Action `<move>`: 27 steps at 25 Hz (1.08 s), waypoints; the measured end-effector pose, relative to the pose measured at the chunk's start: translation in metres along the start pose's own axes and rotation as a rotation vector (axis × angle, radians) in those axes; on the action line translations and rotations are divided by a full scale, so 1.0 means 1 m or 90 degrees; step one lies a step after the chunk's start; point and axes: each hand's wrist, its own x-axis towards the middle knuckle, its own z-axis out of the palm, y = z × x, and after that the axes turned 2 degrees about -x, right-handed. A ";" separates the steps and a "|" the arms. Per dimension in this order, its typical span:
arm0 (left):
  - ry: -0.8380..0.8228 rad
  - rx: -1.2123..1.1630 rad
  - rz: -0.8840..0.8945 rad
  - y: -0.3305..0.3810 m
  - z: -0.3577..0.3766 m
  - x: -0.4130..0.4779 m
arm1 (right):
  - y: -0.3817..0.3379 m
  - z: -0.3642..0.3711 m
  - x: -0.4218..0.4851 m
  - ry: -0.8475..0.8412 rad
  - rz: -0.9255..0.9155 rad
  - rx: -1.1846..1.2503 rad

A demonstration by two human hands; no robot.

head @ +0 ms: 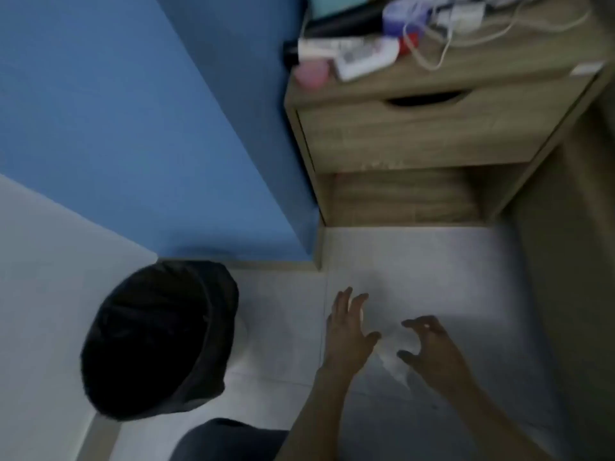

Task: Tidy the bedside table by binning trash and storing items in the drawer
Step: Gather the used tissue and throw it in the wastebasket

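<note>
The wooden bedside table point(519, 61) stands at the upper right with its drawer point(426, 134) closed. On top lie a white remote-like item point(366, 59), a pink cup point(312, 73), a black bottle point(346, 21), a purple-white item point(406, 13) and white cables point(466, 38). A bin lined with a black bag point(156, 337) sits on the floor at lower left. My left hand point(349, 331) hovers over the floor with fingers spread. My right hand point(432, 347) is curled like a claw beside a blurred white crumpled piece point(397, 356) between the hands; whether it touches the piece I cannot tell.
A blue wall point(133, 111) runs along the left behind the bin. Pale floor tiles point(416, 261) stretch in front of the table's open lower shelf point(399, 197). A bed side point(579, 261) borders the right. My knee point(229, 440) shows at the bottom.
</note>
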 end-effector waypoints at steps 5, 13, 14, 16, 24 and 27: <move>0.024 0.150 -0.037 -0.064 0.072 0.037 | 0.036 0.066 0.038 -0.133 0.044 -0.150; 0.168 0.197 0.022 -0.084 0.107 0.048 | 0.073 0.104 0.075 -0.051 -0.013 -0.113; 0.183 0.204 0.023 -0.081 0.102 0.048 | 0.070 0.095 0.081 -0.042 -0.020 -0.094; 0.195 0.215 0.043 -0.069 0.091 0.050 | 0.057 0.067 0.091 -0.010 -0.042 -0.067; 0.358 0.212 0.246 0.100 -0.080 0.065 | -0.081 -0.174 0.098 0.266 -0.247 -0.035; 0.413 0.227 0.316 0.168 -0.145 0.066 | -0.124 -0.252 0.091 0.374 -0.313 -0.058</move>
